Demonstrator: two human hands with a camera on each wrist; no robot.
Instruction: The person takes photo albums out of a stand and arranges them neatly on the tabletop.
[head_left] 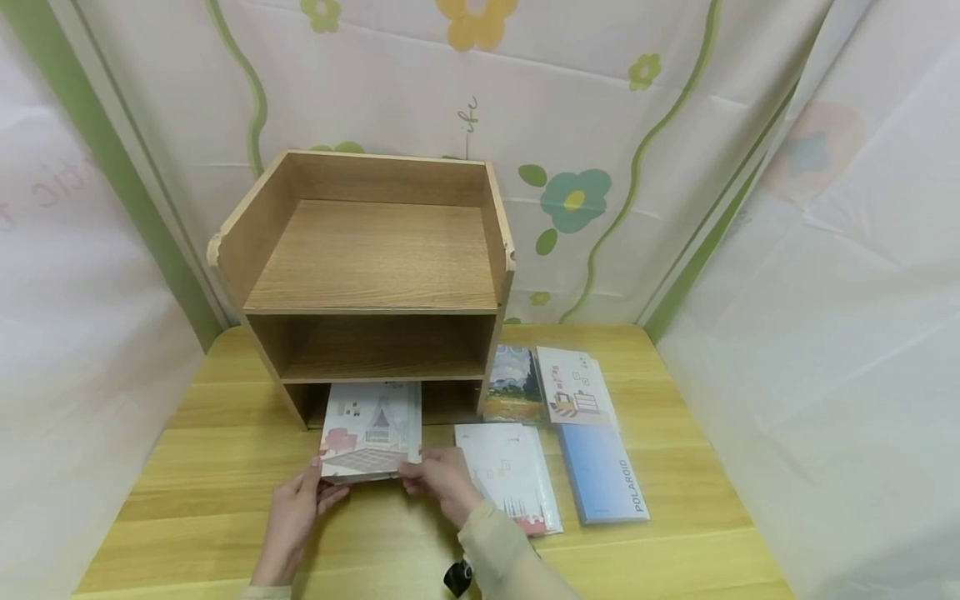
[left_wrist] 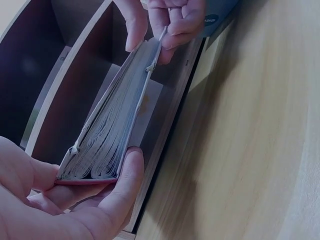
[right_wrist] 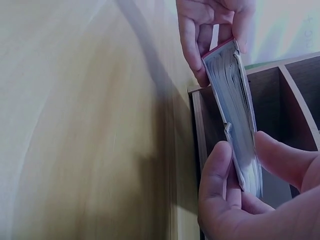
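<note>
Both hands hold a thick photo album (head_left: 371, 425) with a white cover showing a pink and grey building drawing. It lies cover up, its far part at the bottom opening of the wooden desk shelf (head_left: 375, 258). My left hand (head_left: 292, 517) grips its near left corner, thumb on one cover and fingers on the other. At the near right corner, my right hand (head_left: 444, 481) pinches it the same way. The album's page edges (left_wrist: 107, 135) face me in both wrist views. Inside the compartment, the left wrist view shows a pale flat thing (left_wrist: 150, 107) with a yellowish mark.
Right of the shelf lie a landscape-painting album (head_left: 513, 387), a white album (head_left: 572, 385) with a house drawing, a blue POLAROID album (head_left: 600, 479) and another white album (head_left: 498, 471) near my right forearm. The shelf's middle compartment (head_left: 386, 346) is above the album. Printed curtains (head_left: 570, 125) surround the table.
</note>
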